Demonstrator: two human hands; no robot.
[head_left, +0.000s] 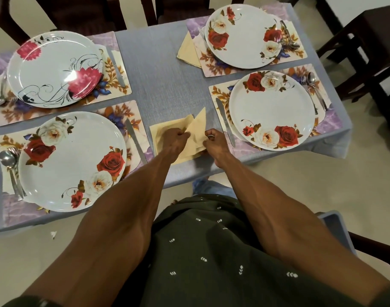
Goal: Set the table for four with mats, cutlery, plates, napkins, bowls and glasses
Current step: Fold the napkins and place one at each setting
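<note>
A small pile of pale yellow napkins (pixel 160 135) lies on the grey tablecloth between the two near place settings. My left hand (pixel 175 138) and my right hand (pixel 215 141) both pinch the top napkin (pixel 197 129), whose corner stands up in a fold. Four floral mats each carry a plate: near left (pixel 72 160), far left (pixel 54 68), near right (pixel 271 109), far right (pixel 245 35). Knives, spoons and forks lie beside the plates. Another folded napkin (pixel 187 50) sits by the far right mat.
Dark wooden chairs stand at the far side of the table (pixel 165 69), and a dark stool (pixel 371 47) stands on the floor to the right. A grey-blue tray edge (pixel 336 227) shows by my right elbow. A scrap of paper (pixel 53 234) lies on the floor.
</note>
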